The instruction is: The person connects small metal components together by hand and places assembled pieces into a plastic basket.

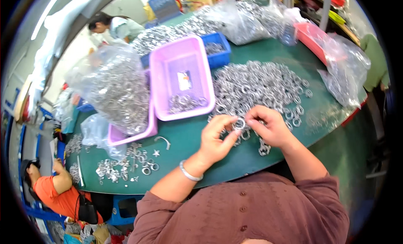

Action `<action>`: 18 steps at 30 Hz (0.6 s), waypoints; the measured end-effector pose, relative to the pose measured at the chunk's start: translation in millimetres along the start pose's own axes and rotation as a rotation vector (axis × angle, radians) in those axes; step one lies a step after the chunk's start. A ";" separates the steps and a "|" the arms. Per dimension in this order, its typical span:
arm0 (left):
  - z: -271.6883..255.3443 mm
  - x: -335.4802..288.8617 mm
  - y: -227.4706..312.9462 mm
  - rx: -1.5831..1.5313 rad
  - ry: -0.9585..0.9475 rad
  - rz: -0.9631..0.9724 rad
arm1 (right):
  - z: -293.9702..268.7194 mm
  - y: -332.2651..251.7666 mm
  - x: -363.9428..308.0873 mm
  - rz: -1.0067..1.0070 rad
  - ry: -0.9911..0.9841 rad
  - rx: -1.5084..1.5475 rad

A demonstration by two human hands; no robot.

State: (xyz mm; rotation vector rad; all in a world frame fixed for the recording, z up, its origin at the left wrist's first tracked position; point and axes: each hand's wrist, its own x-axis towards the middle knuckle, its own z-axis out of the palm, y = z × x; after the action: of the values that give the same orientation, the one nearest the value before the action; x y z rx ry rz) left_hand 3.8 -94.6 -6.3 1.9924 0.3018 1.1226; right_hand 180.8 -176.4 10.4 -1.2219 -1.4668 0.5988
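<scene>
A small silver metal ring (pixel 239 124) is between my two hands, over the near edge of a heap of similar rings (pixel 256 84). My left hand (pixel 216 137) pinches it from the left with thumb and fingers. From the right, the closed thumb and forefinger of my right hand (pixel 268 125) meet its edge; anything smaller in those fingertips is hidden. Just below the right hand, a short cluster of rings (pixel 264 149) shows against the green table (pixel 201 170).
Left of the heap stands a pink basket (pixel 157 82) with a few metal pieces, beside a blue bin (pixel 220 55). A bulging bag of metal parts (pixel 117 86) fills another pink basket (pixel 134 139). Loose rings and stars (pixel 126 164) lie front left. Co-workers sit at left.
</scene>
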 end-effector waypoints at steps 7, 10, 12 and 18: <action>-40.8 38.9 -2.2 0.517 0.229 0.212 | -21.9 -1.6 -14.6 -0.285 0.020 -0.276; -69.3 54.9 -8.7 0.694 0.304 0.000 | -32.5 -12.8 -26.4 -0.355 -0.157 -0.439; -84.7 58.6 -14.7 0.865 0.258 -0.150 | -38.0 -19.1 -35.1 -0.345 -0.268 -0.557; -38.2 36.4 -0.2 0.827 0.114 0.076 | -40.2 4.9 -55.0 -0.356 -0.226 -0.675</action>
State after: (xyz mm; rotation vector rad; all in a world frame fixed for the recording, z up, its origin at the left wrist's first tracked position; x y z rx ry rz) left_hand -5.7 -54.1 26.0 2.6628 0.8661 1.2850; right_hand 213.6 -234.4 -4.7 -1.3680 -2.1193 -0.0195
